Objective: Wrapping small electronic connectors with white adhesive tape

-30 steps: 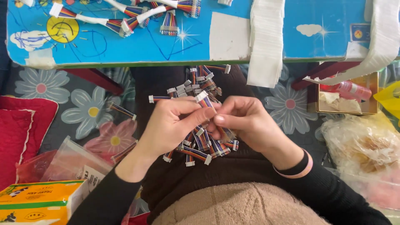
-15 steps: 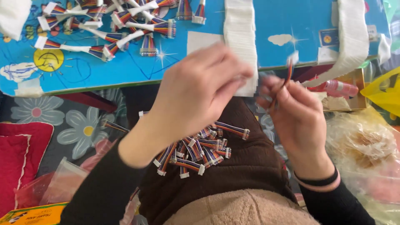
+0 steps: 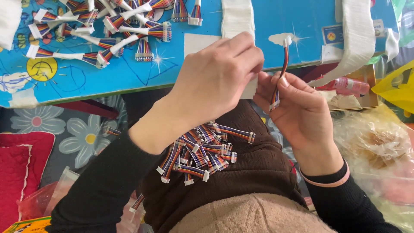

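Right hand (image 3: pixel 302 110) pinches a short rainbow ribbon cable (image 3: pixel 280 73) upright at the blue table (image 3: pixel 129 77) edge. Left hand (image 3: pixel 215 80) closed on a white tape strip (image 3: pixel 251 88) (mostly hidden). Loose cable pile (image 3: pixel 200 151) on lap.

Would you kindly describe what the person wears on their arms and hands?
Both arms are covered by long black sleeves reaching the wrists. The left hand is bare, with no ring or glove visible. The right hand is also bare; a thin pink band circles its wrist at the cuff.
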